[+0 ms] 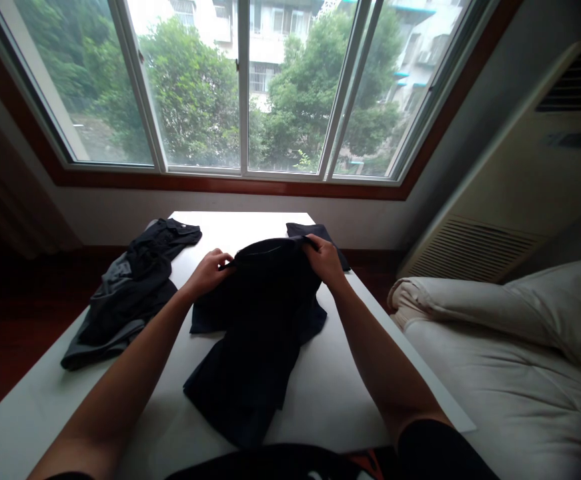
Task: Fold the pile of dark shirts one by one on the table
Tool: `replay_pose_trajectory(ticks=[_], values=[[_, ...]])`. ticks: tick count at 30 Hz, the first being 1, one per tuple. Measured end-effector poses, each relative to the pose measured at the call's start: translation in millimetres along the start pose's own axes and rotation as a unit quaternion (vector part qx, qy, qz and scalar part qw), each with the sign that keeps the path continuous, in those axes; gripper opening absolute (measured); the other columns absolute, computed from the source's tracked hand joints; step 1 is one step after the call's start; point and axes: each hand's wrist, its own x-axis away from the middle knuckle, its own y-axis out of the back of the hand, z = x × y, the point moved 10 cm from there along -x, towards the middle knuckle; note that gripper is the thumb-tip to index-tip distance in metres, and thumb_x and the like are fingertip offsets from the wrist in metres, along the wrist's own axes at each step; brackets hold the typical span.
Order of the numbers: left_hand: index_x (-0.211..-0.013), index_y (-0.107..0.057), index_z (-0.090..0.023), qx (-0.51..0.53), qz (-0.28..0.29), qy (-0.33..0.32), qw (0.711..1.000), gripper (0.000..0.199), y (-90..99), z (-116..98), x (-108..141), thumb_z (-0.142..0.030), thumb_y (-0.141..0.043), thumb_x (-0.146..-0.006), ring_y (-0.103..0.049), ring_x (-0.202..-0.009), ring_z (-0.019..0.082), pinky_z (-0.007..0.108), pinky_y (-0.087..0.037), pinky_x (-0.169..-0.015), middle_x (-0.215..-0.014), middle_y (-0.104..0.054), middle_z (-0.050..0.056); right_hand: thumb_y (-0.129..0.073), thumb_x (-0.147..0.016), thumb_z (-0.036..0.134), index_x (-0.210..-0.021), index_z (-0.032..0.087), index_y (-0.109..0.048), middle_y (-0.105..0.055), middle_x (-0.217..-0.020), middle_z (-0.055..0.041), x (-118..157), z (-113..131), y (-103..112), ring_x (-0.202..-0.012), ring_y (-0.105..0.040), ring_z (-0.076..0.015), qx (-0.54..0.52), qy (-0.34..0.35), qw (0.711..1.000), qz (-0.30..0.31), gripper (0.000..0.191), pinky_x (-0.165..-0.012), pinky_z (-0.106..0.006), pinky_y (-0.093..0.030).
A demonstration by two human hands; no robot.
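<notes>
A pair of dark trousers (pixel 257 327) is stretched between my hands, waistband up and its opening showing as a dark oval. My left hand (pixel 212 271) pinches the waistband at its left end. At the right end, my right hand (pixel 325 259) grips the same edge, thumb on top. Below, the legs hang down and spread over the white table (pixel 330 393), one of them reaching toward my body. The cloth is so dark that its folds and seams are hard to make out.
A heap of black and grey clothes (pixel 140 287) lies along the table's left side. Partly behind my right hand is a folded dark garment (pixel 295 230). A cream sofa (pixel 510 360) stands at the right, beside an air conditioner (pixel 500 220). A window (pixel 240 100) spans the wall beyond.
</notes>
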Motion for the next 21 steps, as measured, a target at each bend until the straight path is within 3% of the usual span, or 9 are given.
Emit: replay_pose_trajectory(ticks=[3, 6, 9, 12, 14, 16, 18, 21], values=[[-0.087, -0.073, -0.020, 0.014, 0.008, 0.014, 1.000, 0.025, -22.3, 20.4, -0.1, -0.043, -0.064, -0.086, -0.060, -0.103, 0.027, 0.040, -0.050, -0.092, -0.099, -0.067, 0.009, -0.057, -0.093, 0.044, -0.088, 0.020, -0.072, -0.063, -0.075, 0.0002, 0.1, 3.1, 9.9, -0.072, -0.057, -0.0183, -0.002, 0.002, 1.000, -0.022, 0.029, -0.067, -0.027, -0.042], [-0.090, -0.069, -0.020, 0.101, -0.028, 0.059, 0.993, 0.024, -23.7, 34.4, -0.2, -0.042, -0.060, -0.088, -0.062, -0.093, 0.023, 0.034, -0.051, -0.082, -0.098, -0.068, 0.007, -0.057, -0.093, 0.046, -0.081, 0.019, -0.068, -0.059, -0.070, 0.0010, 1.7, 8.3, 6.6, -0.069, -0.054, -0.0168, 0.010, 0.004, 1.000, -0.001, 0.031, -0.064, -0.027, -0.038], [-0.091, -0.063, -0.020, 0.152, -0.135, 0.137, 0.969, 0.025, 7.0, 51.0, 3.6, -0.043, -0.054, -0.092, -0.058, -0.071, 0.018, 0.028, -0.047, -0.066, -0.078, -0.061, 0.001, -0.061, -0.092, 0.049, -0.080, 0.019, -0.067, -0.058, -0.068, 0.0019, 4.3, 12.2, 2.2, -0.066, -0.051, -0.0149, 0.040, 0.004, 0.999, 0.035, 0.032, -0.062, -0.026, -0.035], [-0.095, -0.062, -0.021, 0.113, -0.265, 0.138, 0.948, 0.023, 64.7, 43.1, 7.8, -0.042, -0.054, -0.095, -0.058, -0.072, 0.018, 0.027, -0.047, -0.067, -0.079, -0.061, 0.000, -0.069, -0.086, 0.048, -0.085, 0.019, -0.070, -0.057, -0.067, 0.0030, 6.8, 18.3, -3.9, -0.062, -0.048, -0.0128, 0.077, 0.027, 0.990, 0.119, 0.028, -0.060, -0.026, -0.033], [-0.098, -0.063, -0.021, 0.053, -0.334, 0.103, 0.935, 0.020, 108.7, 18.5, 7.8, -0.038, -0.053, -0.098, -0.062, -0.080, 0.019, 0.029, -0.049, -0.076, -0.086, -0.065, 0.002, -0.071, -0.083, 0.044, -0.089, 0.020, -0.071, -0.054, -0.066, 0.0039, 6.3, 24.2, -2.4, -0.060, -0.045, -0.0119, 0.079, 0.046, 0.979, 0.182, 0.025, -0.058, -0.025, -0.031], [-0.102, -0.064, -0.021, -0.010, -0.384, 0.056, 0.922, 0.019, 151.7, -19.2, 5.1, -0.034, -0.051, -0.100, -0.064, -0.086, 0.020, 0.031, -0.050, -0.084, -0.089, -0.067, 0.003, -0.070, -0.083, 0.041, -0.092, 0.020, -0.071, -0.053, -0.066, 0.0041, -2.6, 30.3, 14.2, -0.060, -0.045, -0.0117, 0.073, 0.051, 0.977, 0.196, 0.023, -0.057, -0.025, -0.031], [-0.107, -0.065, -0.018, -0.083, -0.406, -0.014, 0.910, 0.022, 190.6, -70.6, -1.3, -0.034, -0.051, -0.103, -0.067, -0.094, 0.021, 0.033, -0.050, -0.091, -0.095, -0.067, 0.004, -0.069, -0.083, 0.036, -0.094, 0.019, -0.072, -0.056, -0.068, 0.0033, -22.2, 37.2, 48.6, -0.061, -0.048, -0.0122, 0.095, 0.046, 0.986, 0.132, 0.021, -0.058, -0.025, -0.032], [-0.110, -0.065, -0.008, -0.213, -0.396, -0.159, 0.879, 0.038, 237.1, -163.2, -11.6, -0.040, -0.045, -0.107, -0.067, -0.106, 0.023, 0.040, -0.049, -0.098, -0.101, -0.064, 0.007, -0.067, -0.086, 0.030, -0.100, 0.015, -0.071, -0.064, -0.080, -0.0016, -53.9, 62.2, 113.0, -0.068, -0.054, -0.0135, 0.145, 0.072, 0.986, -0.033, 0.021, -0.062, -0.026, -0.037]])
